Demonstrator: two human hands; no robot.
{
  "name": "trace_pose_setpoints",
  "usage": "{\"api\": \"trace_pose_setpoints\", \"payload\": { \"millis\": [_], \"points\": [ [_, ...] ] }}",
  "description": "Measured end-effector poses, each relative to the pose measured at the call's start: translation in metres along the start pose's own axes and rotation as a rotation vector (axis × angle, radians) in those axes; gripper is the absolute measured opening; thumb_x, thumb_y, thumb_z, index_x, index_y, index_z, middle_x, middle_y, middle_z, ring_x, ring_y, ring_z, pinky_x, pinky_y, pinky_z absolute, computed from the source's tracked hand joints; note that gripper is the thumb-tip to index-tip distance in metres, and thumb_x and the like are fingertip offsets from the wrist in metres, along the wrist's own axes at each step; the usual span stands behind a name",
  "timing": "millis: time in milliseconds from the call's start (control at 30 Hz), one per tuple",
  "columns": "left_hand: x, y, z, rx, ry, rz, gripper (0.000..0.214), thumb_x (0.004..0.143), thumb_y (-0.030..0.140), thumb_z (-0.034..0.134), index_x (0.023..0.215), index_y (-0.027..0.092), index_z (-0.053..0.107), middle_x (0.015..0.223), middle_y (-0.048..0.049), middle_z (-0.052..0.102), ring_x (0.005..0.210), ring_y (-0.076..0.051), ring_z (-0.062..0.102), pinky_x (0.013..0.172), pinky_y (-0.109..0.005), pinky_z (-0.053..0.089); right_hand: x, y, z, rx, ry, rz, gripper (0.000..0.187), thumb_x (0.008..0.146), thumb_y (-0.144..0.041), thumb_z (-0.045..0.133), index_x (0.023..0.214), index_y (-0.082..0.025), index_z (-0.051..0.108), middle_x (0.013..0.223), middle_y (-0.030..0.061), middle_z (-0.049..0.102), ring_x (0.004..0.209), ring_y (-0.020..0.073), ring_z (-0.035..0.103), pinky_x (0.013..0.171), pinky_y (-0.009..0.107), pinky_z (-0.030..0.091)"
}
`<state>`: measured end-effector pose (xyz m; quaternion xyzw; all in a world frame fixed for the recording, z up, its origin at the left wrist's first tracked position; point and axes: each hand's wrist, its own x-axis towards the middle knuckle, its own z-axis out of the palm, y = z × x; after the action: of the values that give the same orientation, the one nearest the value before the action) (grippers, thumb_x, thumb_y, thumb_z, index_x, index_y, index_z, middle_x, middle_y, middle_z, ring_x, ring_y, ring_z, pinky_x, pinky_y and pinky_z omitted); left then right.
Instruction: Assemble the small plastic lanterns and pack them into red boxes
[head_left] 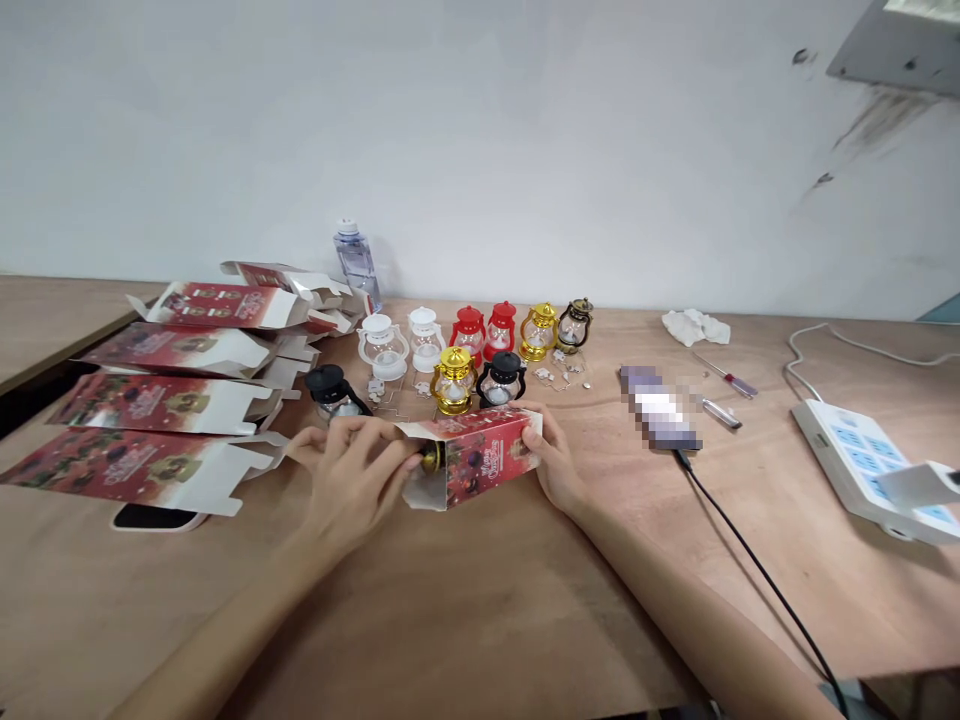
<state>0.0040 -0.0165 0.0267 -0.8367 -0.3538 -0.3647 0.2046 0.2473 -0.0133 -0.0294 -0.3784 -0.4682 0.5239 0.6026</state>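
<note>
My right hand [556, 462] grips the closed far end of a red printed carton [491, 460], which is tilted with its open end to the left. At that opening, my left hand [346, 482] has its fingertips closed on a small bronze-gold lantern [430, 458]. Most of this lantern is hidden inside the carton and behind the fingers. Just beyond my left hand, a black lantern [334, 392] leans over. A gold lantern [454, 380] and another black lantern [502, 380] stand right behind the carton.
Flattened-looking red cartons [150, 400] are piled at left, partly over a phone [157, 517]. White lanterns [384, 347], red lanterns [501, 330] and a water bottle [355, 262] stand behind. Rightward lie a cabled phone [658, 408], a screwdriver [739, 385] and a power strip [862, 460].
</note>
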Motion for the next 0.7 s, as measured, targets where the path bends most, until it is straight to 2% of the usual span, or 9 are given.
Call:
{"api": "trace_pose_setpoints", "payload": {
  "millis": [233, 333, 400, 467, 567, 633, 700],
  "points": [
    [0.037, -0.02, -0.046, -0.078, 0.081, 0.128, 0.019, 0.088, 0.013, 0.045, 0.07, 0.019, 0.044, 0.068, 0.0001, 0.047, 0.064, -0.014, 0.035, 0.063, -0.034, 0.026, 0.002, 0.003, 0.005, 0.097, 0.059, 0.069, 0.043, 0.069, -0.058, 0.068, 0.091, -0.023, 0.06, 0.079, 0.0005, 0.067, 0.068, 0.0177, 0.061, 0.063, 0.03, 0.051],
    [0.056, -0.023, -0.069, -0.085, 0.15, 0.113, 0.023, 0.088, 0.015, 0.042, 0.066, 0.018, 0.04, 0.066, 0.0015, 0.041, 0.063, -0.011, 0.034, 0.063, -0.031, 0.025, 0.004, 0.003, 0.006, 0.177, 0.092, 0.091, 0.042, 0.067, -0.057, 0.07, 0.086, -0.022, 0.058, 0.076, -0.001, 0.064, 0.065, 0.016, 0.059, 0.062, 0.028, 0.049],
    [0.069, -0.023, -0.085, -0.077, 0.174, 0.072, 0.024, 0.088, 0.018, 0.039, 0.064, 0.017, 0.036, 0.067, 0.0025, 0.038, 0.062, -0.008, 0.033, 0.063, -0.028, 0.025, 0.004, 0.0, 0.005, 0.208, 0.07, 0.116, 0.042, 0.064, -0.054, 0.073, 0.085, -0.023, 0.056, 0.074, -0.0025, 0.062, 0.062, 0.0144, 0.057, 0.059, 0.026, 0.048],
    [0.082, -0.023, -0.098, -0.016, 0.135, 0.028, 0.026, 0.088, 0.023, 0.036, 0.063, 0.016, 0.034, 0.068, 0.0031, 0.035, 0.063, -0.005, 0.034, 0.065, -0.026, 0.027, 0.003, -0.005, 0.004, 0.213, -0.001, 0.149, 0.042, 0.062, -0.051, 0.076, 0.085, -0.024, 0.054, 0.074, -0.0041, 0.061, 0.06, 0.0127, 0.056, 0.056, 0.024, 0.046],
    [0.103, -0.025, -0.111, 0.109, 0.09, -0.042, 0.03, 0.089, 0.026, 0.032, 0.061, 0.015, 0.035, 0.069, 0.0035, 0.031, 0.068, -0.005, 0.041, 0.069, -0.028, 0.03, -0.001, -0.012, 0.002, 0.157, -0.197, 0.188, 0.042, 0.059, -0.046, 0.079, 0.085, -0.024, 0.054, 0.078, -0.0046, 0.061, 0.062, 0.0114, 0.056, 0.056, 0.022, 0.044],
    [0.118, -0.03, -0.113, 0.143, 0.096, -0.07, 0.033, 0.09, 0.026, 0.03, 0.061, 0.014, 0.038, 0.068, 0.0038, 0.031, 0.072, -0.005, 0.046, 0.07, -0.028, 0.032, -0.004, -0.015, 0.003, 0.082, -0.339, 0.186, 0.042, 0.059, -0.042, 0.081, 0.087, -0.023, 0.055, 0.083, -0.0036, 0.062, 0.067, 0.0118, 0.057, 0.06, 0.023, 0.044],
    [0.131, -0.036, -0.109, 0.158, 0.074, -0.038, 0.038, 0.092, 0.029, 0.028, 0.062, 0.012, 0.042, 0.068, 0.004, 0.032, 0.075, -0.006, 0.05, 0.07, -0.027, 0.032, -0.007, -0.015, 0.004, 0.031, -0.432, 0.159, 0.043, 0.061, -0.038, 0.081, 0.091, -0.023, 0.055, 0.09, -0.0022, 0.062, 0.075, 0.0132, 0.058, 0.067, 0.025, 0.045]
  ]
}}
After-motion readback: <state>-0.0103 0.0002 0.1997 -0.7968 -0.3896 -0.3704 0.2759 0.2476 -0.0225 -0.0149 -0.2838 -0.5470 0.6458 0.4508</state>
